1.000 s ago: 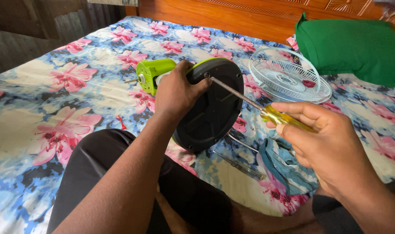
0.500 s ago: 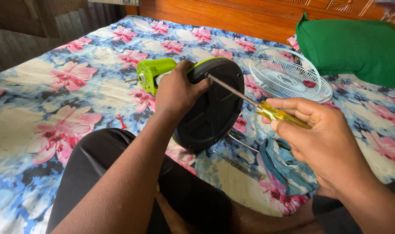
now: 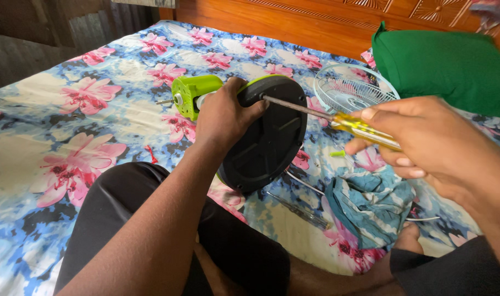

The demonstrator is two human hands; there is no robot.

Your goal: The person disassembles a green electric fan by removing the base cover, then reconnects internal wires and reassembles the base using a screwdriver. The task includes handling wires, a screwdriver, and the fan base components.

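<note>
My left hand [image 3: 223, 112] is closed around the neck of a small table fan, just where the lime-green motor housing [image 3: 193, 94] meets the round black fan base [image 3: 267, 137]. The base is tipped up on its edge over my lap, its ribbed underside turned toward me, and my thumb presses against its rim. My right hand [image 3: 425, 140] is wrapped in a fist around the clear yellow handle of a screwdriver [image 3: 337, 119]; the long metal shaft runs leftward and slightly up, and its tip sits against the base near the upper edge, just beside my left thumb. I cannot tell whether the tip is seated in a screw.

Below the base, a second screwdriver with a clear handle [image 3: 300, 211] lies flat on the flowered bedsheet [image 3: 80, 104], close to my knee. Just right of it is a crumpled blue-green cloth [image 3: 370, 205], directly under my right hand. A small lime-green piece [image 3: 337, 154] lies on the sheet between the base and the cloth. Farther back, behind the screwdriver shaft, a pale wire fan guard [image 3: 351, 87] rests on the bed, touching a green pillow [image 3: 447, 66] that leans against the carved wooden headboard [image 3: 294, 22]. My legs in black trousers [image 3: 129, 219] are folded in the foreground.
</note>
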